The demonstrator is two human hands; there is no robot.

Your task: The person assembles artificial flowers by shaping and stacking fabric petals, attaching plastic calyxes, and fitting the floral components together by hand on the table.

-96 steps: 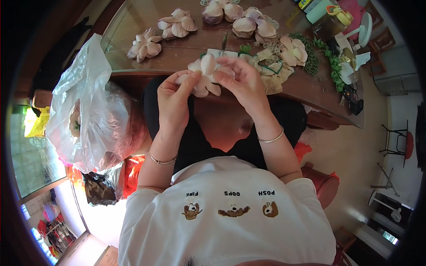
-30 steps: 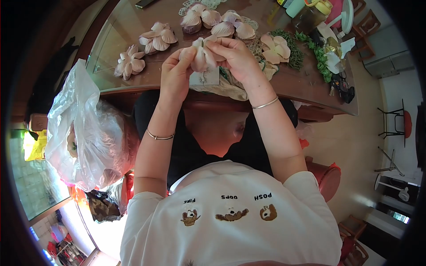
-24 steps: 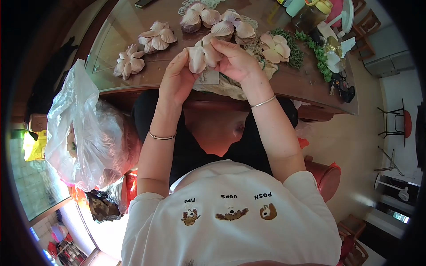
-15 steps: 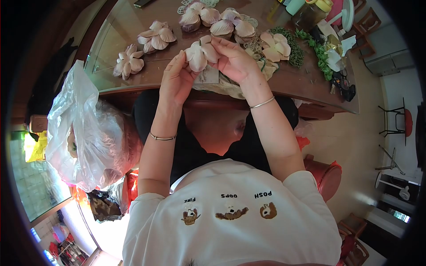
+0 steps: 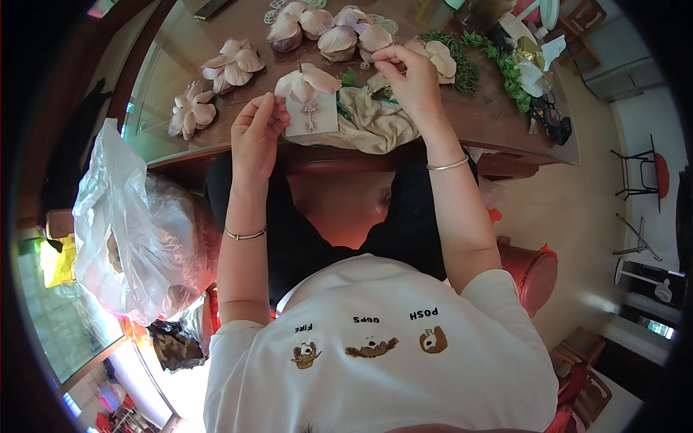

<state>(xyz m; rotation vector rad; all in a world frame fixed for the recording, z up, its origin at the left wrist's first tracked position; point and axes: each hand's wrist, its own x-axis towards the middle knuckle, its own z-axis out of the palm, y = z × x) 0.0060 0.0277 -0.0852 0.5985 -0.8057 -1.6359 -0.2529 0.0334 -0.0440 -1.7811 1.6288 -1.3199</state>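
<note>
A pale pink-white artificial flower (image 5: 307,83) with a short green stem tip is at the fingertips of my left hand (image 5: 256,130), whose fingers are pinched together at its left petal. Just below the flower, a white card (image 5: 314,119) with small dried-looking bits lies at the table's front edge. My right hand (image 5: 415,83) is raised to the right, thumb and forefinger brought together beside stacked petals (image 5: 375,37); whatever is between them is too small to make out. A crumpled beige cloth (image 5: 375,123) lies between my hands, with a small green leaf (image 5: 348,77) above it.
More pale flowers (image 5: 191,110) sit on the brown table (image 5: 498,133) to the left and back. Green foliage (image 5: 514,83), keys and dark glasses (image 5: 554,130) lie at the right. A large clear plastic bag (image 5: 119,216) stands left of my legs.
My right hand has let go of the flower and moved right. The flower has shifted slightly left with my left hand, uncovering the card and cloth. The view has tilted a little.
</note>
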